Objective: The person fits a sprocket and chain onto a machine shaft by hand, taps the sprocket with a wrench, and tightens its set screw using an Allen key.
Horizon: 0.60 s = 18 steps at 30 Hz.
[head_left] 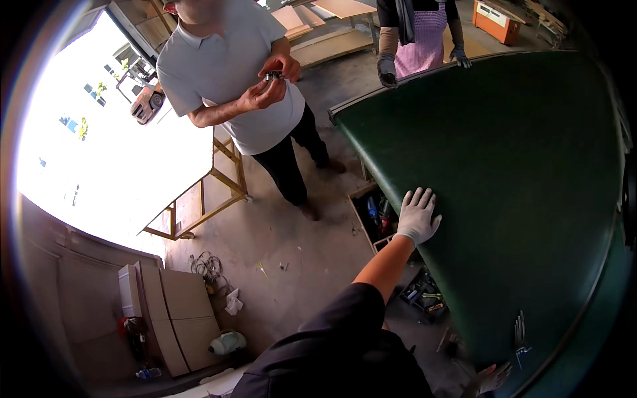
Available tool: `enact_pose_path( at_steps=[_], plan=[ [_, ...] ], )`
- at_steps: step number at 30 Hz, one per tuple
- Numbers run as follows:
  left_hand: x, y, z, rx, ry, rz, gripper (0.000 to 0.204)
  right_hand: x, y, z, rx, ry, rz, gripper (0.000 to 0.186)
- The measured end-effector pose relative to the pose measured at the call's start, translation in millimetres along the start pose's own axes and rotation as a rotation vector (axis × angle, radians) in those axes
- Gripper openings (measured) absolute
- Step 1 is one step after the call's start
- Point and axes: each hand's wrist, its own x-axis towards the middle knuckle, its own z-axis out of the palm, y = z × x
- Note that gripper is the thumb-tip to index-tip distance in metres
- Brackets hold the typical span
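My left hand [417,217], in a pale glove, lies palm down near the left edge of a large dark green table surface [517,152]. Its fingers are stretched out and it holds nothing. At the lower right, what looks like my right hand [492,379] is at the near edge of the green surface, dim and partly cut off. I cannot make out its fingers well. Just beyond it lies a slim grey pronged thing [520,331] with a shiny metal part, too small to name.
Beyond the left edge, a person [229,79] in a light polo shirt holds a small metal part [273,76]. Another person [421,36] in a checked apron rests gloved hands on the far edge. Below are a tool drawer [378,215], a tool case [424,297] and coiled cable [207,266].
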Motion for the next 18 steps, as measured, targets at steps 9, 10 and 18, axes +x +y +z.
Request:
enact_pose_path(
  at_steps=[9,10,18],
  plan=[
    [-271,14,-32,-0.224,-0.557,-0.038,0.042,2,-19,-31,0.033,0.026,0.001,0.061],
    [-328,-1,-26,-0.225,-0.611,-0.123,0.037,1,-17,-33,0.048,0.039,-0.009,0.060],
    [-808,-170,-86,0.365,-1.490,-0.043,0.032,1,-21,-35,0.150,0.014,-0.009,0.061]
  ],
)
